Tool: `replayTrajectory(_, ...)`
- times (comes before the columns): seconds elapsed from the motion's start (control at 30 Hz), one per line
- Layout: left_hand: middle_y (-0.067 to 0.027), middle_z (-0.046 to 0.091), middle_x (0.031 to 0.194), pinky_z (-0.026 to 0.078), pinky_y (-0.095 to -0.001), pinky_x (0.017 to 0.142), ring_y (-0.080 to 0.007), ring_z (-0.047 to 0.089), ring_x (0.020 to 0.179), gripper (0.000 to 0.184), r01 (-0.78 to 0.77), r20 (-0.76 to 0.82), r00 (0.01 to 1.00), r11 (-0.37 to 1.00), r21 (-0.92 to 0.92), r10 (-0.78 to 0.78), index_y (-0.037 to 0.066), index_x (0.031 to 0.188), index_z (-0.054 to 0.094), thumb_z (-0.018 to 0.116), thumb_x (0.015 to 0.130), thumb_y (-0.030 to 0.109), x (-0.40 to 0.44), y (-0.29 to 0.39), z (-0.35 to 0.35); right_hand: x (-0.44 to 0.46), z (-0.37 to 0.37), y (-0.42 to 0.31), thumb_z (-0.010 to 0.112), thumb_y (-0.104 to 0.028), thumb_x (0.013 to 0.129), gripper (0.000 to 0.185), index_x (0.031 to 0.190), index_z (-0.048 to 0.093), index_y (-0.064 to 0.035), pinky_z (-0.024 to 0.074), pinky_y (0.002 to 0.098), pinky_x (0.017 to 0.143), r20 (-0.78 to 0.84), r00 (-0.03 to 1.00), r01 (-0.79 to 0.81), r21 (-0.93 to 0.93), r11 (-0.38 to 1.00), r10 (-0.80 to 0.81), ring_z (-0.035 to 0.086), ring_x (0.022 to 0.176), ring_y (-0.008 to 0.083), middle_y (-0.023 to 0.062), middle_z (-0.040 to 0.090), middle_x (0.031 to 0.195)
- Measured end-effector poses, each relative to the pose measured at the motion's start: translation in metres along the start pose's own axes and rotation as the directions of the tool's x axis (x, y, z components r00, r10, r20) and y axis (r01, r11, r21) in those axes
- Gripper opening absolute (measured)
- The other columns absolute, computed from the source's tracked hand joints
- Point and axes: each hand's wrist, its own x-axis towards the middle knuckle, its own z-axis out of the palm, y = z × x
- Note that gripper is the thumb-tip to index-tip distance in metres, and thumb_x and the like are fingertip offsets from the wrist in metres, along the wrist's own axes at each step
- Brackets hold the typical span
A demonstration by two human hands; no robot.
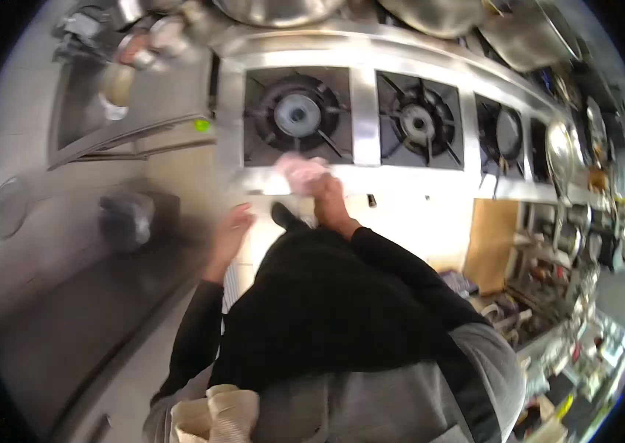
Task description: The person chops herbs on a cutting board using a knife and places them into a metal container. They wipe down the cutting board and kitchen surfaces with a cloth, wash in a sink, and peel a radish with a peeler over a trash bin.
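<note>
My right hand (333, 207) grips a pink cloth (301, 173), which lies against the steel front edge of the stove (412, 179). Just behind the cloth is the left gas burner (297, 114), with its black pan supports. Away to the left, my left hand (232, 230) hangs in front of the stove's left corner, fingers apart and slightly blurred, touching nothing that I can see. A second burner (419, 122) sits to the right of the first.
Large steel pots (283, 9) stand behind the burners. A ladle-like steel utensil (560, 155) rests at the stove's right end. On the left are a steel counter (172, 100) and a dark surface (76, 325). Shelves (548, 258) with kitchenware stand at right.
</note>
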Motion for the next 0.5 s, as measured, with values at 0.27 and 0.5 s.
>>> replayTrajectory(0.27,-0.0051,0.064,0.122,0.053,-0.0303,0.09,-0.0144,0.06,0.111,0.042,-0.568,-0.013,0.823,0.823,0.011,0.568,0.007,0.125,0.064,0.076,0.085,0.002,0.049,0.125,0.043,0.053,-0.126,-0.14,0.05,-0.034,0.107,0.059,0.156,0.033,-0.0075,0.0412,0.0392,0.111,0.591,0.801,-0.518,0.763,0.387,-0.091,0.054,0.129,0.0217,0.0113,0.053,0.145)
replayTrajectory(0.5,-0.0098,0.07,0.107,0.056,-0.0377,0.082,-0.0199,0.067,0.092,0.035,-0.518,-0.138,0.649,0.567,0.64,0.748,0.003,0.117,0.065,0.075,0.085,0.012,0.116,0.214,-0.15,-0.088,-0.133,0.02,0.06,-0.034,0.1,0.051,0.142,0.054,-0.0056,0.0507,0.0391,0.098,-0.122,0.846,-0.484,0.231,0.844,0.518,0.065,0.113,0.0288,0.0192,0.069,0.121)
